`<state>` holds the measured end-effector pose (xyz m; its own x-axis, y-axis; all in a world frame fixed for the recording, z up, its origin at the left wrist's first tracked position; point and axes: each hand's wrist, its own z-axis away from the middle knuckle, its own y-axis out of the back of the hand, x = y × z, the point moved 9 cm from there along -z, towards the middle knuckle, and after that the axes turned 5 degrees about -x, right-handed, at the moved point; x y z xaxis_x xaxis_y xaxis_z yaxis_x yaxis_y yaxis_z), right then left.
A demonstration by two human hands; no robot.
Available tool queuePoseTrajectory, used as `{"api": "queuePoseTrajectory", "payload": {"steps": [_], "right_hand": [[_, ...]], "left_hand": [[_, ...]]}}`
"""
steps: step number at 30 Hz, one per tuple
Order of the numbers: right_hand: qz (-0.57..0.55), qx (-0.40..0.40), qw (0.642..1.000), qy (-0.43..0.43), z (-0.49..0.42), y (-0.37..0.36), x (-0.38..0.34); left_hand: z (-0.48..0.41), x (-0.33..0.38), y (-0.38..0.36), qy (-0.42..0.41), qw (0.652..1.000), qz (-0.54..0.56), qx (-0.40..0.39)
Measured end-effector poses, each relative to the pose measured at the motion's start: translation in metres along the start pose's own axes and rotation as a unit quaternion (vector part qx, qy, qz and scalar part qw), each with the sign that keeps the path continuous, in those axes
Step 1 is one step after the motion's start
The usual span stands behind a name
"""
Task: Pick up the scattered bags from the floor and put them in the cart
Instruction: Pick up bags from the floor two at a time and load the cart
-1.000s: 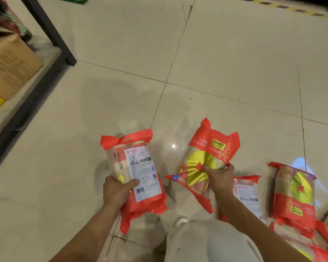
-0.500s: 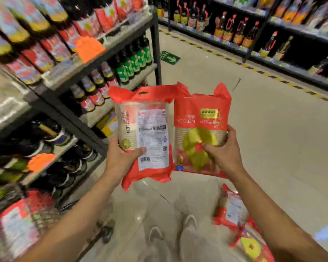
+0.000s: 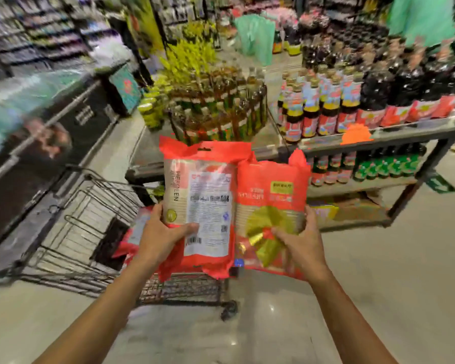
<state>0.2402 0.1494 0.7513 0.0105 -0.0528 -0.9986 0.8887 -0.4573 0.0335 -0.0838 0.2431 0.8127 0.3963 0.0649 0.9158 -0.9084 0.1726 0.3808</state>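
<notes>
In the head view, the left hand (image 3: 160, 236) was closed around the lower part of a red bag (image 3: 202, 203) whose white back label faced the camera, thumb lying across the label. The right hand (image 3: 298, 244) gripped a second red bag (image 3: 272, 203) at its lower right corner, over a yellow emblem on the printed front. Both bags were held upright, side by side with their edges touching, above the near right part of a wire cart (image 3: 90, 219). Another red bag (image 3: 134, 232) lay inside the cart, partly hidden behind the left hand. To the far right stood a shelf rack (image 3: 405, 137) of bottles with an orange tag (image 3: 356, 134) on its edge. The surroundings were blurred.
</notes>
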Motion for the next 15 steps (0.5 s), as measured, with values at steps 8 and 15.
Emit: {"api": "queuePoseTrajectory", "payload": {"steps": [8, 15], "right_hand": [[0.046, -0.088, 0.995, -0.004, 0.005, -0.166, -0.014], [0.053, -0.055, 0.997, -0.028, -0.014, -0.283, 0.0]], "left_hand": [[0.0, -0.084, 0.146, 0.045, 0.996, 0.045, 0.069], [-0.077, -0.152, 0.247, 0.043, 0.996, 0.069, 0.035]]}}
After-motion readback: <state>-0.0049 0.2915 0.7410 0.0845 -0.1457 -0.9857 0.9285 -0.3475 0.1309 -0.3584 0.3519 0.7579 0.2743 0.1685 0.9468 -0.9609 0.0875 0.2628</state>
